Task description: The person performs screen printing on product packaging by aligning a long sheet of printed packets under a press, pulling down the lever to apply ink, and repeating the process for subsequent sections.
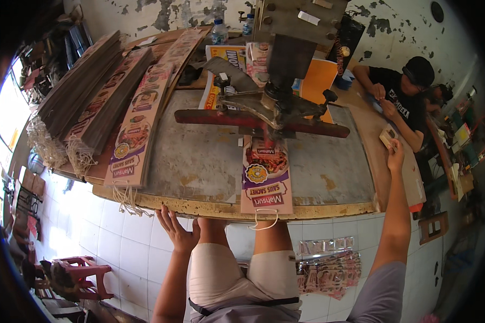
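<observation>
My left hand (177, 232) is at the near edge of the table, fingers spread, holding nothing. At the right side my right hand (395, 157) grips a small tan block (386, 136), maybe wooden. Between my hands a long printed card strip (265, 183), pink and purple with a food picture, lies on the grey metal plate (199, 161). A white string loop hangs from its near end over the edge. Above the strip's far part stands a hand press (275, 105) with a long reddish bar, which hides that part of the strip.
Tall stacks of similar strips (134, 124) with strings stand at the left. Far right, another person (407, 94) in a black shirt and cap works with small items. Bundled strips (328, 274) lie on the tiled floor by my legs; a red stool (89, 274) stands lower left.
</observation>
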`<state>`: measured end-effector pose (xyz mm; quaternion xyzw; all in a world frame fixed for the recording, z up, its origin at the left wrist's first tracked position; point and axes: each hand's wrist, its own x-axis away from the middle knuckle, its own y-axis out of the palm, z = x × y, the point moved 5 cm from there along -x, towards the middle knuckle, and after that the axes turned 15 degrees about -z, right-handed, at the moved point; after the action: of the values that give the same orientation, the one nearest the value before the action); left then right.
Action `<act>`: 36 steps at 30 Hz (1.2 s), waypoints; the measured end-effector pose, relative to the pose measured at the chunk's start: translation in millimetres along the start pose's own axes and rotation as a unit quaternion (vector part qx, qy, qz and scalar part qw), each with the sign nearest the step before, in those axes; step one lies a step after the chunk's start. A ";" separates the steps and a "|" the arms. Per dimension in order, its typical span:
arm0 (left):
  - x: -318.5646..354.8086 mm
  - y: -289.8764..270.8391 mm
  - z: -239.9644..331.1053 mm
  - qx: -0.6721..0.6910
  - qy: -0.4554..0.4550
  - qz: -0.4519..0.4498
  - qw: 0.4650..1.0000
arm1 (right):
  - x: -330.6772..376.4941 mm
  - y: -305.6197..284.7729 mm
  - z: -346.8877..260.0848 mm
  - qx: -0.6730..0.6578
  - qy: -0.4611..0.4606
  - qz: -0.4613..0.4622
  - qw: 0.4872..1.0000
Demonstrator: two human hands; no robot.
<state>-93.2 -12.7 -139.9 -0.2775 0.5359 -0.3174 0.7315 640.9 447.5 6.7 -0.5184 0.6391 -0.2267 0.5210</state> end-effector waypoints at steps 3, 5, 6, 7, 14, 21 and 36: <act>4.9 -7.5 -5.0 -0.014 0.002 -0.011 1.000 | -2.3 17.6 -7.2 0.010 0.012 -0.029 0.999; 5.9 -7.6 -4.9 -0.014 -0.003 -0.008 1.000 | -2.8 18.0 -8.6 -0.016 0.006 -0.034 0.999; 5.5 -6.2 -4.1 -0.011 -0.004 -0.007 1.000 | -1.8 17.7 -7.3 -0.026 0.004 -0.035 0.999; 4.5 -4.0 -4.3 -0.007 -0.006 0.002 1.000 | 0.6 18.9 -5.6 -0.038 0.012 -0.032 0.999; 0.5 9.3 -5.2 -0.009 -0.006 0.034 0.999 | 17.5 7.0 -45.2 0.036 0.004 -0.009 0.999; -1.0 6.9 -3.9 -0.001 0.011 0.034 0.999 | 97.2 9.2 -184.4 -0.002 -0.039 -0.112 0.993; -2.6 1.1 0.7 0.026 -0.006 0.015 1.000 | 179.2 7.2 -250.8 -0.113 0.074 -0.013 0.991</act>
<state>-92.9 -9.9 -139.0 -0.2526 0.5272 -0.3189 0.7460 426.3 226.1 12.5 -0.5642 0.6906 -0.1975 0.4071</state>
